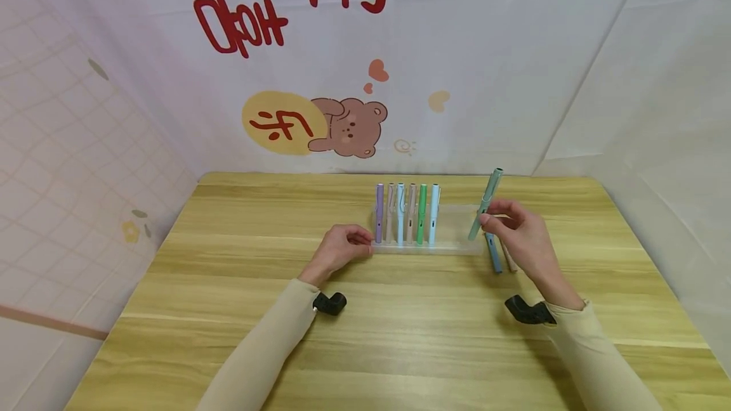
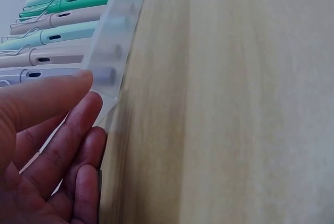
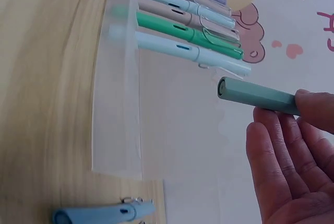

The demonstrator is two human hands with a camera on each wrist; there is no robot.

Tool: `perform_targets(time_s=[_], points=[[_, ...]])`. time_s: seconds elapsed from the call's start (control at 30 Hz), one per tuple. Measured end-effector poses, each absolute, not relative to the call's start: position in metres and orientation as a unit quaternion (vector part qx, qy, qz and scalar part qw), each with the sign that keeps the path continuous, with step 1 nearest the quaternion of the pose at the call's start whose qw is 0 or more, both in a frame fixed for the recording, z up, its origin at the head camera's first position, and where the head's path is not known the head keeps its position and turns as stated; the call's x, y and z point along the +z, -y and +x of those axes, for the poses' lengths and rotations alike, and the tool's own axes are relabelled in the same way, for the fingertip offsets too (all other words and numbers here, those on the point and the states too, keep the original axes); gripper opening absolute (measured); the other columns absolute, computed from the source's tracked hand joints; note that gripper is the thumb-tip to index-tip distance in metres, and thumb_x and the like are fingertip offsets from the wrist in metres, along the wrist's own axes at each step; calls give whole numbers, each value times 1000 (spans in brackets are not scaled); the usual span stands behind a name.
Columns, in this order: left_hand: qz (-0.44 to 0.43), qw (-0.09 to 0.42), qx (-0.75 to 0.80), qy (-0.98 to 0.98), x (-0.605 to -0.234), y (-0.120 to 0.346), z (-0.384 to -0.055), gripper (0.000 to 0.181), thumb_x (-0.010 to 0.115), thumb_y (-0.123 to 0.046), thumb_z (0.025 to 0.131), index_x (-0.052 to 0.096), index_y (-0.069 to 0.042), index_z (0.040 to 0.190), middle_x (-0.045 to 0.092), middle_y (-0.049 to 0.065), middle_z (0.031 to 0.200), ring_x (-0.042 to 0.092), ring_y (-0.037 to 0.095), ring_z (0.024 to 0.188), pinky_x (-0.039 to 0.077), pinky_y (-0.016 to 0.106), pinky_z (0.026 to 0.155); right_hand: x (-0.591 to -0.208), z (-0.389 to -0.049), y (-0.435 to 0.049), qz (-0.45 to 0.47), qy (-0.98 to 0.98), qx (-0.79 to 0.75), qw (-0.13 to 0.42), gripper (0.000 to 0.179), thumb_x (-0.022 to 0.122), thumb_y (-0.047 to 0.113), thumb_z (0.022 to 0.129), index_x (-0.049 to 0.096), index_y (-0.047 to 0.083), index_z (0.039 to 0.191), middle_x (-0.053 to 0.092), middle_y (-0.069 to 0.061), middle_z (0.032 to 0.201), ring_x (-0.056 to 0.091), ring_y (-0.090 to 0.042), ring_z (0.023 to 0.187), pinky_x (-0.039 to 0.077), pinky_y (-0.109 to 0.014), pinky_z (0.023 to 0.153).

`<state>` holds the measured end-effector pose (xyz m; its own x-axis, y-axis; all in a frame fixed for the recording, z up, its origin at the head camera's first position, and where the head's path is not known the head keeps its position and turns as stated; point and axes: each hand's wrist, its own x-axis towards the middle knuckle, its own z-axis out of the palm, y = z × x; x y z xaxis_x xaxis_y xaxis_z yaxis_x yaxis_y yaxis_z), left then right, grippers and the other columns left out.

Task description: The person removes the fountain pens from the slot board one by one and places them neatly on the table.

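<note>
Pinching a sage pen [image 1: 491,192] over a clear stand [image 1: 457,224], apparently bracing that stand from the opposite end.

Gripping the pen partway along between right-hand [image 1: 528,243] thumb and fingers, tilted, perhaps to leave the lower end free, below the fingertips and above the stand's bare stretch. Holding the stand's end lightly between thumb and bent fingers of the left hand [image 1: 342,247], probably against sliding on the worktop [image 1: 411,335]. With six upright pens [image 1: 422,214] just right of the left fingers, seemingly propped by ledge and back panel; with a blue pen [image 1: 493,255] and a brownish pen [image 1: 509,260] lying below the right fingers.
</note>
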<state>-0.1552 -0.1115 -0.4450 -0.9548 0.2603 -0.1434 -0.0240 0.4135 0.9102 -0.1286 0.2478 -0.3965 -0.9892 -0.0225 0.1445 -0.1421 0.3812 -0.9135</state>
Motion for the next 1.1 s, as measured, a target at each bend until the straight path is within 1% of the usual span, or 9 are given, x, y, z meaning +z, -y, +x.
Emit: perform_targets(time_s=[0.13, 0.27, 0.47, 0.7, 0.9, 1.0, 1.1], points=[[71, 137, 541, -827, -445, 110, -155, 21, 81, -4, 87, 76, -1, 107, 74, 7, 97, 67, 16, 89, 53, 31, 82, -395, -125, -257, 43, 823, 563, 57, 37, 71, 25, 100, 62, -1, 125, 70, 4, 109, 74, -9, 92, 55, -18, 82], [68, 144, 543, -824, -444, 110, -155, 21, 81, -4, 88, 76, -1, 108, 74, 7, 98, 67, 16, 89, 53, 30, 81, -395, -122, -264, 25, 818, 573, 54, 37, 72, 24, 100, 61, -1, 125, 69, 6, 109, 73, -6, 90, 56, -18, 81], [66, 146, 553, -817, -444, 108, -156, 22, 80, -4, 88, 76, -1, 109, 74, 7, 99, 66, 16, 89, 52, 31, 81, -397, -120, -274, 18, 819, 570, 59, 39, 72, 23, 100, 61, -3, 127, 68, 7, 109, 74, -7, 90, 57, -22, 81], [56, 158, 559, -812, -446, 107, -157, 23, 80, -5, 89, 76, -2, 112, 74, 8, 103, 66, 18, 93, 53, 29, 82, -399, -118, -288, 23, 806, 589, 57, 36, 72, 16, 99, 60, -6, 126, 68, 6, 106, 74, -6, 89, 58, -23, 80], [50, 153, 549, -820, -444, 109, -156, 21, 81, -6, 88, 77, -4, 109, 75, 5, 102, 66, 17, 93, 53, 31, 83, -405, -120, -305, 30, 773, 633, 25, 33, 71, 11, 99, 60, -8, 124, 70, 2, 102, 74, -7, 90, 58, -25, 80], [49, 152, 548, -821, -444, 110, -156, 21, 81, -6, 88, 78, -4, 109, 75, 5, 101, 66, 17, 93, 53, 32, 84, -407, -120, -314, 17, 784, 621, 3, 40, 70, 13, 100, 56, -13, 128, 71, 4, 100, 73, -6, 89, 58, -25, 81], [46, 150, 545, -823, -444, 111, -155, 21, 81, -6, 88, 78, -5, 108, 74, 4, 100, 66, 17, 93, 53, 32, 83, -409, -121, -323, -1, 806, 592, -22, 51, 68, 18, 102, 51, -17, 136, 71, 9, 100, 72, -4, 90, 58, -24, 81]])
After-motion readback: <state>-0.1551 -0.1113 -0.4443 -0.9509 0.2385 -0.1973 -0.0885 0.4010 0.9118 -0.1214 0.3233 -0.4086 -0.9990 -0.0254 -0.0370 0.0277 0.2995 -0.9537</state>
